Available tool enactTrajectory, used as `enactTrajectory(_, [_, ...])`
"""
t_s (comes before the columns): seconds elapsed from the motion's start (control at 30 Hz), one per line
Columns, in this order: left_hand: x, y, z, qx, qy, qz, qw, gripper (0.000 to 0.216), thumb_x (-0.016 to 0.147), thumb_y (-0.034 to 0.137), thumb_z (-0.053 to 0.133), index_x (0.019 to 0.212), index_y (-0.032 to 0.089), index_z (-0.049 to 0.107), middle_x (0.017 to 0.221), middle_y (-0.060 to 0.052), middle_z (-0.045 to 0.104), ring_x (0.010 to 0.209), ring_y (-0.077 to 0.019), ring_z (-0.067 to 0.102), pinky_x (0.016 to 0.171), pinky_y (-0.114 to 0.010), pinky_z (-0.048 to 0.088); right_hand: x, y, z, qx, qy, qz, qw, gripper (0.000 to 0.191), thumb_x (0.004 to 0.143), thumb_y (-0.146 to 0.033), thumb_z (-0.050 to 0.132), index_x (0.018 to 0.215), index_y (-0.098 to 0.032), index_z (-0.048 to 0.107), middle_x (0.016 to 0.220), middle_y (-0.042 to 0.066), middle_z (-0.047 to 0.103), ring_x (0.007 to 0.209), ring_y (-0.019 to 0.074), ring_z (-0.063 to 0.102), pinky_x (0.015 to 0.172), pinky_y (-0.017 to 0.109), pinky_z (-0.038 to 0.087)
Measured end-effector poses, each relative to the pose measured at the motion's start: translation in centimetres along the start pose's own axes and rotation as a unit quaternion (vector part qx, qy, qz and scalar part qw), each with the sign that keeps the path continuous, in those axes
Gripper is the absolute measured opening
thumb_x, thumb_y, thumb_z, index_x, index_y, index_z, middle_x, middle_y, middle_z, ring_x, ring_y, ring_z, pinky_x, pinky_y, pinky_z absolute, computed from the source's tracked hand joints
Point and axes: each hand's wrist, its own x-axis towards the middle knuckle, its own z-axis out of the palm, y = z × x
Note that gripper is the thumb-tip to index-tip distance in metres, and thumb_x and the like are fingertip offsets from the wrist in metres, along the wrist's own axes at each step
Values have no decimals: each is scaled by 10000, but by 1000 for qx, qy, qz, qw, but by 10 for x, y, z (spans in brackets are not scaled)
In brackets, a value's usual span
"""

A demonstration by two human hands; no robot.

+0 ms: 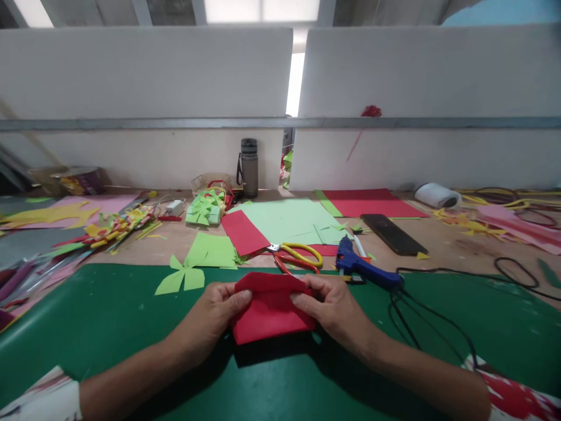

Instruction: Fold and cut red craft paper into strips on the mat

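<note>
A piece of folded red paper (272,316) is held between two hands, just over a green mat (52,304) on the worktop (449,257). A dark shadow lies under its near edge. Think of the red paper as the middle of a clock.

The left hand (219,307) is at nine o'clock and pinches that side of the paper. The right hand (333,301) is at three o'clock and pinches the other side. Both thumbs press on the front of the paper, near the top fold, and point in toward each other. The other fingers go round behind it, so most of their tips are hidden. The middle of the paper is bare between the thumbs.

Scissors (302,252) with yellow and red handles lie near, at one o'clock. A blue glue gun (370,266) is at two o'clock, with a black phone (393,234) past it. A flat red strip (245,233) is at eleven o'clock. A green paper shape (182,278) sits at ten o'clock. Far off, near twelve, stands a gray bottle (249,169).
</note>
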Motion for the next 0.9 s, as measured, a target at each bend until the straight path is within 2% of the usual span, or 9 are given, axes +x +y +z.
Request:
enactTrajectory(0.17, [0, 1, -1, 2, -7, 8, 1000, 333, 786, 364, 623, 1001, 114, 659, 748, -60, 681, 609, -123, 570, 563, -191, 389, -3, 0, 0, 16, -2, 1, 1000, 198, 752, -295, 610, 852, -155, 707, 672, -1, 633, 587, 109, 538, 525, 205, 405])
enactTrajectory(0.37, [0, 4, 0, -5, -10, 13, 1000, 331, 802, 346, 607, 1041, 121, 650, 775, -65, 688, 673, -143, 597, 612, -215, 422, -2, 3, 0, 42, 0, -4, 999, 226, 752, -312, 622, 916, -189, 718, 739, -3, 672, 644, 113, 578, 583, 213, 443])
enactTrajectory(0.53, [-2, 7, 2, -4, -23, 7, 1000, 303, 763, 327, 647, 991, 128, 672, 757, -50, 694, 672, -132, 610, 616, -204, 432, 2, 1, 1, 56, 16, 22, 998, 147, 661, -273, 679, 750, -159, 710, 624, -14, 642, 549, 97, 551, 502, 196, 423])
enactTrajectory(0.77, [0, 10, 3, 58, 58, -24, 996, 274, 621, 207, 704, 883, 136, 671, 714, -20, 700, 611, -122, 606, 577, -207, 436, 1, -2, 5, 13, 19, 19, 1000, 141, 635, -273, 672, 697, -148, 692, 607, -1, 624, 529, 103, 534, 471, 204, 409])
enactTrajectory(0.9, [2, 8, 3, 80, 56, -46, 994, 195, 607, 200, 706, 778, 111, 675, 671, -33, 694, 566, -128, 600, 546, -217, 432, 2, -1, 9, 29, -19, 46, 998, 174, 651, -311, 679, 704, -147, 653, 607, -9, 612, 514, 95, 511, 478, 202, 389])
